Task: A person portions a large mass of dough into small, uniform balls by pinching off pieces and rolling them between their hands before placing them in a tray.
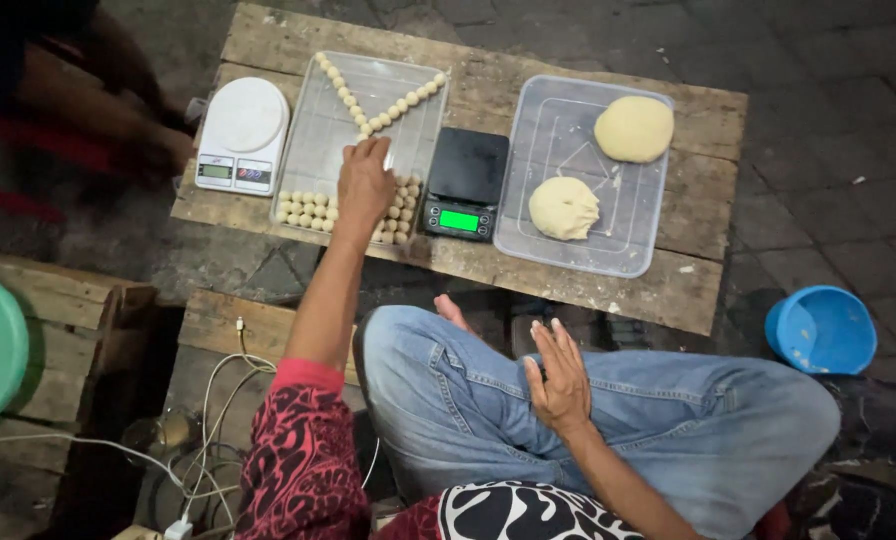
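My left hand (366, 182) reaches over a clear plastic tray (318, 130) and rests, fingers curled, on the small dough balls (304, 209) lined up along its near edge. More balls form a V-shaped row (378, 108) at the tray's far end. I cannot tell whether the fingers hold a ball. My right hand (559, 375) lies open on my jeans-clad knee, holding nothing. A second clear tray (608, 255) on the right holds two large dough lumps (564, 207) (634, 128).
A black scale (464, 182) with a lit green display sits between the trays; a white scale (240, 134) stands left. All rest on a low wooden board (668, 290). Another person's arm (118, 120) is at far left. A blue bowl (820, 329) lies right; cables (208, 420) below left.
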